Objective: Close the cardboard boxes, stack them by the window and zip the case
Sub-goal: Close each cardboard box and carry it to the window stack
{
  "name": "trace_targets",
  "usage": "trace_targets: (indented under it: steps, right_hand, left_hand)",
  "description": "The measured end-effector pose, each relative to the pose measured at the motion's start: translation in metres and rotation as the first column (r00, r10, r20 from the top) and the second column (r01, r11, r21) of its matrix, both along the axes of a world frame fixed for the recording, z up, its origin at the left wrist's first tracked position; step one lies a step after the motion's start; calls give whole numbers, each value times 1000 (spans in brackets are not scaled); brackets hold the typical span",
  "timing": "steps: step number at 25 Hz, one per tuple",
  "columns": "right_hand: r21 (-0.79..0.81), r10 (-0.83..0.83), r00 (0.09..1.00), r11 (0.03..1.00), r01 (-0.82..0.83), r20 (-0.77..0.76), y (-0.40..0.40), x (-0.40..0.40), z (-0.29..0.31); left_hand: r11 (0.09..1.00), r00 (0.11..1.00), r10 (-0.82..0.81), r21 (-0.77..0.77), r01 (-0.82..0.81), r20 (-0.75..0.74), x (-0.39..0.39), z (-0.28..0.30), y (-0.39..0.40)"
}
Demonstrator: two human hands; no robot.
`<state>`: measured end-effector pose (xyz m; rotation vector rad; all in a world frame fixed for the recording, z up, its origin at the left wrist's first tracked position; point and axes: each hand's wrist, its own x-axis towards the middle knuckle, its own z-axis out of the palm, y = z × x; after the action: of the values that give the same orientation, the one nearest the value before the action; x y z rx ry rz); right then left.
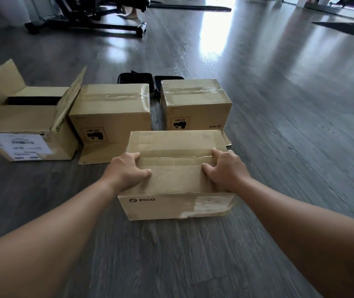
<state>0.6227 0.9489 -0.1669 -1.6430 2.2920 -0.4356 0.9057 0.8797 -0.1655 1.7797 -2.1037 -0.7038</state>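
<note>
We have both hands on the near box [173,168], which sits closed on the grey wood floor [279,147]. Our left hand [126,169] clamps its left top edge, thumb lying across the lid; our right hand [225,169] clamps the right edge the same way. Beyond it stand two taped boxes, one at middle [111,110] and one to the right [195,104]. Far left, an open box [21,125] has its flaps up. The black case [150,79] lies open behind the taped pair.
</note>
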Motion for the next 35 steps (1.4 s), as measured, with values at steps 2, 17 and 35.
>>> trace_targets:
  steps: [2, 17, 35]
  right_hand:
    - [-37, 1, 1000, 999, -1, 0, -7, 11, 10]
    - [-17, 188, 981, 982, -189, -41, -36, 134, 205]
    - [-21, 774, 633, 633, -774, -10, 65, 382, 639]
  left_hand:
    - [999, 1000, 23, -47, -24, -3, 10, 9, -3]
    - [971, 971, 238, -10, -238, 17, 129, 212, 37]
    - [603, 603, 797, -107, -791, 36, 319, 643, 303]
